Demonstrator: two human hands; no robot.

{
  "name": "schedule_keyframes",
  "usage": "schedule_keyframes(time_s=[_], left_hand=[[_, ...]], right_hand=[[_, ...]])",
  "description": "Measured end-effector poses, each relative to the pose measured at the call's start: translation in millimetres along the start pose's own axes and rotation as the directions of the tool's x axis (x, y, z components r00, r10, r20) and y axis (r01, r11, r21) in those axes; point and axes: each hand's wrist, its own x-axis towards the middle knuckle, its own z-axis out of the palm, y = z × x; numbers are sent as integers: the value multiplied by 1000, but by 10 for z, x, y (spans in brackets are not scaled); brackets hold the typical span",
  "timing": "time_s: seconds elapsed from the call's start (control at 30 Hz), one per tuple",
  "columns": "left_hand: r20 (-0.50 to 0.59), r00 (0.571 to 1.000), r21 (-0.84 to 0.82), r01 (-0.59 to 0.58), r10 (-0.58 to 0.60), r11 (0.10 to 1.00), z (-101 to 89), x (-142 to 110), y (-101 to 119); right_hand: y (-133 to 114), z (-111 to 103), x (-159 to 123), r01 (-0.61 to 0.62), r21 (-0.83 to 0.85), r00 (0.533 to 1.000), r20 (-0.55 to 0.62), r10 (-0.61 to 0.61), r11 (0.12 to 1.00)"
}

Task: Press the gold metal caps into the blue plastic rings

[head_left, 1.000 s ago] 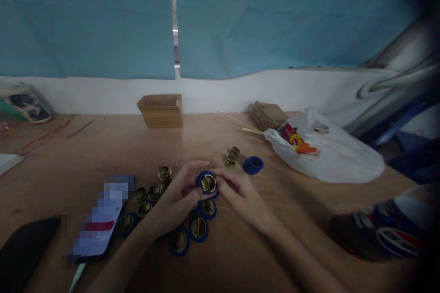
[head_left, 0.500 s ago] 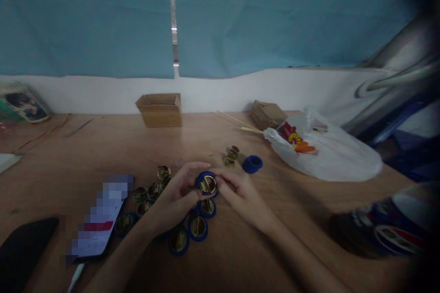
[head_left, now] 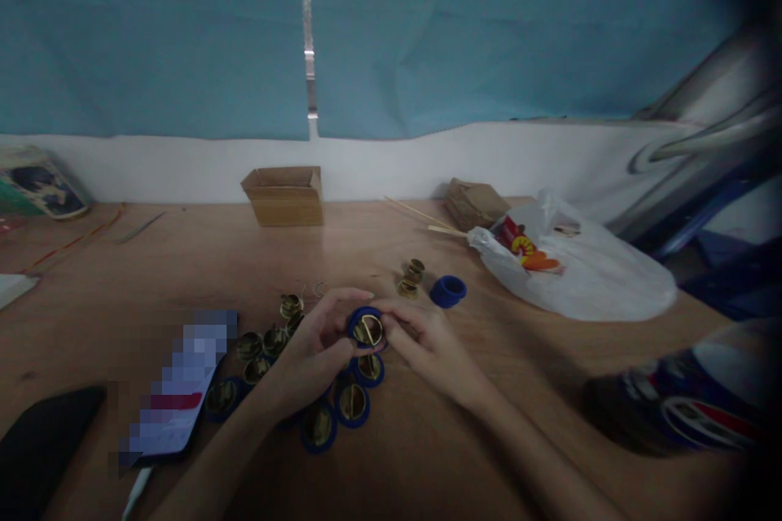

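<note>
1. Head view: the left hand (head_left: 314,346) and right hand (head_left: 421,342) meet above the tabletop (head_left: 428,448), both grips pinching one blue ring with a brass insert (head_left: 366,329), held just above the surface near the front centre.
2. Left fingers curl over the ring's upper left edge; right fingertips press on its right edge.
3. Directly below the hands lie finished blue-and-brass pieces (head_left: 353,404), touching one another in a cluster.
4. Loose brass cups (head_left: 269,339) sit just left of the left hand; a blurred flat item (head_left: 177,391) lies further left.
5. Two more brass cups (head_left: 412,277) and an empty blue ring (head_left: 448,291) rest just beyond the right hand.
6. Well apart at the rear: a cardboard box (head_left: 284,195) and a white plastic bag (head_left: 586,269).
</note>
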Motion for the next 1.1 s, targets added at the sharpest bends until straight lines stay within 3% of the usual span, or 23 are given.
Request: schedule_keyframes(time_s=[0.53, 0.9, 1.1], left_hand=[[115, 993, -80, 28, -19, 996, -73, -20, 24], [118, 992, -119, -26, 40, 993, -119, 2, -44], [96, 993, -126, -58, 70, 990, -86, 10, -82]], right_hand=[[12, -5, 8, -15, 104, 1000, -6, 15, 994], [-54, 81, -73, 124, -97, 991, -42, -128, 988], [-64, 92, -63, 73, -69, 997, -6, -73, 995]])
